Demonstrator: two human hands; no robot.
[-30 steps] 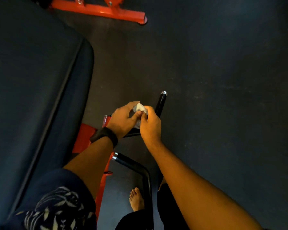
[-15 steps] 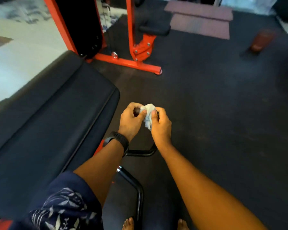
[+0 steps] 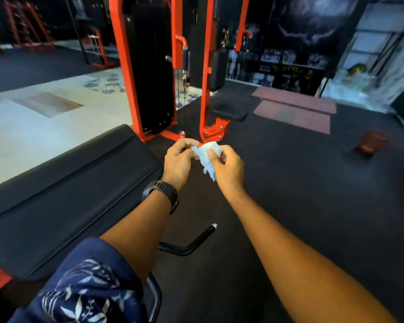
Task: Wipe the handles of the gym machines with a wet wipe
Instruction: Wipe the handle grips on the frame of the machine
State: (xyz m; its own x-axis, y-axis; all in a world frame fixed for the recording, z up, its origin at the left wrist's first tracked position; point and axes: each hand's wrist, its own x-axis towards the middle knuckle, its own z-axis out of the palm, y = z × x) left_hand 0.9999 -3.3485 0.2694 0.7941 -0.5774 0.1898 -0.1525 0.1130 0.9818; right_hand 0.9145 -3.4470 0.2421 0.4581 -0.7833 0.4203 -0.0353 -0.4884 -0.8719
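A crumpled pale blue-white wet wipe (image 3: 207, 157) is held up in front of me between both hands. My left hand (image 3: 179, 163), with a black watch at the wrist, pinches its left side. My right hand (image 3: 229, 167) grips its right side with the thumb on top, and a loose end hangs down. Well below the hands a black bent handle (image 3: 191, 244) with a chrome end cap sticks out to the right, untouched. A second black handle (image 3: 155, 299) curves near my left sleeve.
A black padded bench (image 3: 63, 190) lies to my left. An orange-framed weight machine (image 3: 149, 66) with a black seat pad (image 3: 229, 111) stands ahead. Reddish floor mats (image 3: 294, 113) and a brown object (image 3: 372, 142) lie on the dark rubber floor at right.
The view has swung upward from the floor to the room. Both hands have lifted off the black handle with the wipe and now hold it in the air.
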